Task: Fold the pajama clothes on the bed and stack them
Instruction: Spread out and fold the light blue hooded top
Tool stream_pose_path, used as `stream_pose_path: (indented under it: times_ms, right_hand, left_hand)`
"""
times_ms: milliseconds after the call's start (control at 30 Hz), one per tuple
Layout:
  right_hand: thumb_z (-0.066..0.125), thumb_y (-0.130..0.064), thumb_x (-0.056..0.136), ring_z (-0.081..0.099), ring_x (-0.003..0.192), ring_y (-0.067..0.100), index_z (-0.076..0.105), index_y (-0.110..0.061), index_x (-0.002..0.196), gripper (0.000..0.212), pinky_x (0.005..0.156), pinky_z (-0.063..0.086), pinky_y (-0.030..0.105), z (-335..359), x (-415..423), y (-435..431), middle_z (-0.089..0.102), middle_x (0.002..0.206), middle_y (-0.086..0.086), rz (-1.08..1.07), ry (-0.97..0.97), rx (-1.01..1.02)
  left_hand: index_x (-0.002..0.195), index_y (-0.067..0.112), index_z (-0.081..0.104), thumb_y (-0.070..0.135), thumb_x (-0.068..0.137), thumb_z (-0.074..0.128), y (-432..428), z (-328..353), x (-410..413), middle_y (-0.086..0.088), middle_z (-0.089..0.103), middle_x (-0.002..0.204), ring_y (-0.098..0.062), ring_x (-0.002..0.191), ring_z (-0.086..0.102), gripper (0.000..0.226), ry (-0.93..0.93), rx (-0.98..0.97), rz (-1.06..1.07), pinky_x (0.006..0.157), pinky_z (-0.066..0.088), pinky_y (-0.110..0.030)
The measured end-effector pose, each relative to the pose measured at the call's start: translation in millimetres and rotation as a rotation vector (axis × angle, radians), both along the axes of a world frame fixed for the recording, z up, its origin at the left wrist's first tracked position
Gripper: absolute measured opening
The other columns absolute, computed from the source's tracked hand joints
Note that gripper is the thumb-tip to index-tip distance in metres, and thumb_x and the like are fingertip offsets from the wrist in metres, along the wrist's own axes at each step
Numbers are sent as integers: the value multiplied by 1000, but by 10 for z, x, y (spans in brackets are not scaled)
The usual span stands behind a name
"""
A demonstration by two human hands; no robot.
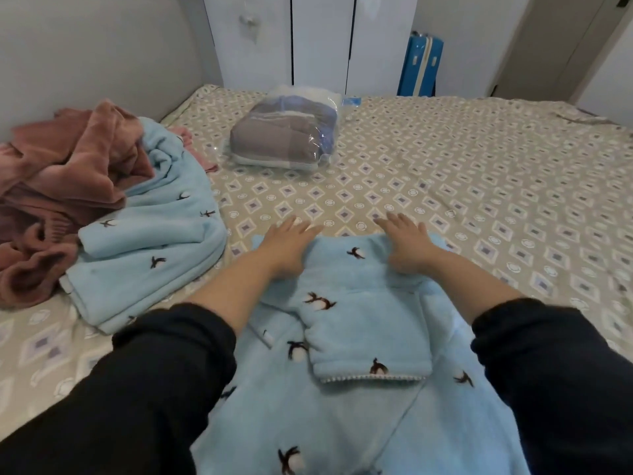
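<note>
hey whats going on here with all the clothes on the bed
A person is folding a light blue pajama piece spread in front of them on the bed. The left hand and right hand lie flat on its far edge, fingers straight. A sleeve lies folded across its middle. To the left, another blue piece and a pink heap lie loose. No stack shows yet.

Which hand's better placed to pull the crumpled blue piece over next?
Left, probably. The left hand rests on the blue pajama top nearer the crumpled blue piece; the right hand would cross over.
</note>
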State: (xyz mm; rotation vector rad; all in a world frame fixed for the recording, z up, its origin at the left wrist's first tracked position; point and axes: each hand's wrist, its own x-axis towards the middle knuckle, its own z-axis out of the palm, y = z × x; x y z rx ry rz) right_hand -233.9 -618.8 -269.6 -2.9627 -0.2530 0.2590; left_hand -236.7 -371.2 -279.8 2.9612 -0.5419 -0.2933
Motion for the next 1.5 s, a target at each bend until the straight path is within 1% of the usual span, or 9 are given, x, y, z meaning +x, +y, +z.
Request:
stream_pose_path:
  times_ms: [133, 267, 367, 500, 700, 833, 933, 1067, 1500]
  right_hand:
    - [72, -34, 75, 29, 140, 27, 18, -35, 149, 92, 111, 27, 50, 6, 296, -207, 28, 153, -2, -7, 389, -96]
    - [75, -44, 56, 64, 92, 19, 61, -30, 100, 48, 84, 51, 40, 59, 363, -210, 68, 103, -6, 65, 406, -274]
    - [75, -42, 52, 65, 75, 17, 64, -26, 78, 33, 68, 52, 32, 137, 270, -237, 68, 77, -6, 53, 338, -259]
    - [78, -35, 57, 56, 64, 11, 59, -25, 72, 27, 52, 41, 25, 373, 56, -281, 61, 71, -5, 44, 107, -195]
    - [70, -26, 73, 54, 77, 22, 60, -17, 91, 23, 65, 41, 29, 1039, -196, -302, 57, 83, 0, 11, -245, -170]
    - [64, -19, 78, 52, 78, 25, 57, -15, 92, 16, 66, 38, 31, 1487, -287, -295, 54, 83, 1, -13, -429, -191]
    - [61, -14, 78, 50, 75, 25, 52, -16, 86, 12, 87, 39, 37, 1680, -277, -326, 54, 79, 2, -37, -543, -220]
    - [57, -8, 77, 46, 69, 26, 50, -14, 86, 14, 109, 26, 46, 1780, -125, -362, 54, 73, 3, -59, -655, -240]
    - [55, -4, 77, 57, 79, 33, 42, -12, 84, 17, 105, 25, 50, 1039, 506, -364, 58, 81, 10, -97, -664, -248]
  left_hand:
    - [152, 27, 18, 30, 81, 74, 164, 62, 253, 2, 30, 155, -24, 140, 31, 90, 353, 54, 39, 112, 28, -42]
    - [126, 20, 53, 34, 74, 80, 174, 168, 322, 0, 59, 123, -22, 110, 57, 61, 418, 168, 28, 88, 45, -32]
    - [87, 20, 57, 35, 70, 81, 196, 255, 259, 2, 62, 90, -17, 79, 60, 33, 333, 225, 57, 65, 47, -27]
    - [78, 21, 57, 27, 68, 77, 238, 424, 60, 0, 62, 80, -15, 67, 57, 24, 159, 101, 78, 53, 42, -24]
    - [68, 28, 50, 24, 71, 69, 218, 1150, -185, 9, 55, 67, -8, 55, 47, 19, -212, 103, 127, 46, 32, -22]
    - [94, 21, 61, 19, 80, 61, 165, 1503, -230, -3, 65, 97, -26, 85, 61, 15, -440, 64, 129, 67, 45, -31]
    - [108, 17, 63, 18, 84, 58, 120, 1645, -179, -8, 66, 107, -32, 99, 61, 24, -600, 67, 138, 70, 38, -32]
    - [117, 18, 58, 17, 86, 55, 51, 1734, -6, -7, 65, 110, -31, 100, 62, 31, -698, 127, 197, 69, 38, -33]
    - [103, 12, 55, 4, 84, 51, -43, 1081, 597, -9, 64, 96, -31, 88, 62, 21, -756, 173, 140, 68, 41, -36]
